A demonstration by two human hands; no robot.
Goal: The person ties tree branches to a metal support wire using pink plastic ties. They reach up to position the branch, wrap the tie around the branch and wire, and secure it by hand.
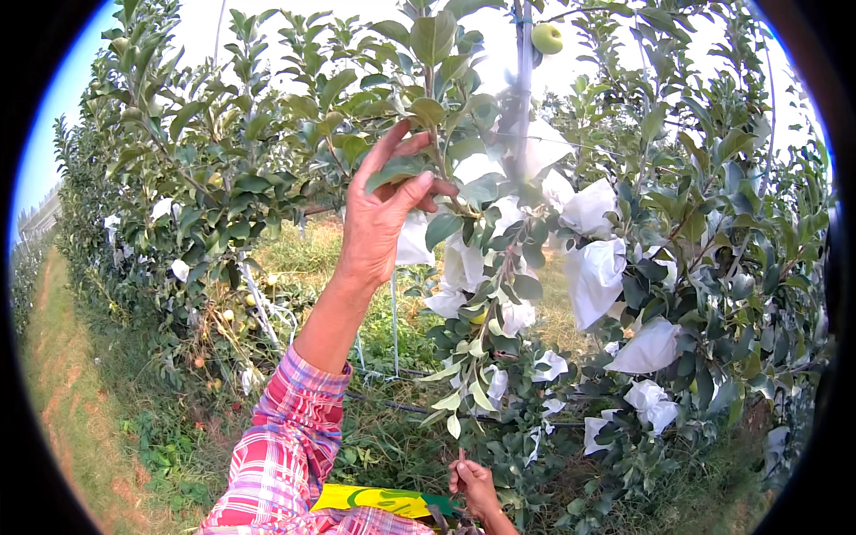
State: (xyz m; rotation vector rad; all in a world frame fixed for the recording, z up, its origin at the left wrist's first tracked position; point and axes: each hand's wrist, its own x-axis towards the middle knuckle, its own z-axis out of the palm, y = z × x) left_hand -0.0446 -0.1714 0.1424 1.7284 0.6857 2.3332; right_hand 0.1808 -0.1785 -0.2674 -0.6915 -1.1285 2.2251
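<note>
My left hand [394, 194] is raised among the upper leaves of an apple tree, its fingers curled around a leafy branch [438, 144]; whether they grip it is partly hidden by leaves. Low in front of me, my right hand [473, 483] has its thumb and fingers closed together around a small thin thing, too small to name. White fruit bags [595, 281] hang on the branches right of my left hand. One bare green apple [547, 39] hangs high beside a post.
A grey post [523, 93] and a thin wire stand behind the branches. Below runs a dark hose [401, 406]. A slanted white pole [259, 301] is at left, near fallen or low-hanging fruit. A yellow and green printed item [374, 500] lies at my body. A grassy dirt path [60, 374] runs left.
</note>
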